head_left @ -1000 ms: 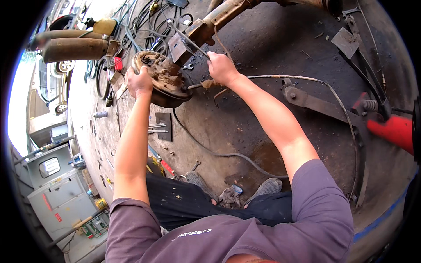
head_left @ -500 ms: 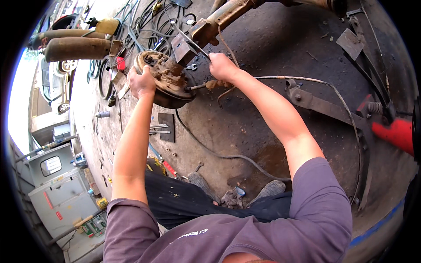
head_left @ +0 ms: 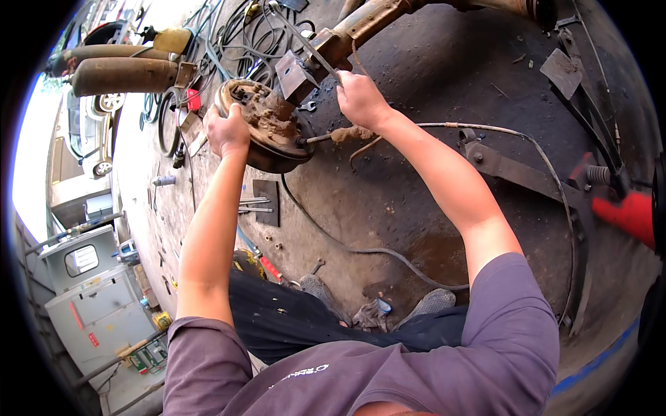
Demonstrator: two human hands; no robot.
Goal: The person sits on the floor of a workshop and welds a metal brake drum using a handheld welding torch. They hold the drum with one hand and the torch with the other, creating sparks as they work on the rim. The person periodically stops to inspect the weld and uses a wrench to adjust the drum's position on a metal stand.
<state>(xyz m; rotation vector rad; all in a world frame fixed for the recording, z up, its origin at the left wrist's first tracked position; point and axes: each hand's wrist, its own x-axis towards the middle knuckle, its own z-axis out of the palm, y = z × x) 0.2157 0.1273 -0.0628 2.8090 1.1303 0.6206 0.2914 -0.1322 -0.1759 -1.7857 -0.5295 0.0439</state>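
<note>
A rusty, dirt-caked brake drum (head_left: 277, 161) sits at the end of a brown axle tube (head_left: 378, 19). My left hand (head_left: 227, 132) grips its left rim, thumb on the near face and some fingers hidden behind the edge. In my right hand (head_left: 362, 101) is a long metal wrench (head_left: 309, 46), closed in the fingers at its lower end. Its far end points up and left, past a square metal plate (head_left: 294, 72) on the axle. From the drum's right side a cable with a dirty rubber sleeve (head_left: 351, 134) runs under my right wrist.
Tangled hoses (head_left: 239, 38) and two rusty cylinders (head_left: 125, 76) lie at the far left. A small spanner (head_left: 307, 107) rests beside the axle. Thin metal rods (head_left: 255, 204) lie on a dark plate near the drum. A long steel arm (head_left: 513, 168) stretches across the right, near a red part (head_left: 628, 213).
The wrench's far end has swung up, and my right hand has shifted slightly right with it. My left hand stays on the drum rim. The whole view has shifted slightly.
</note>
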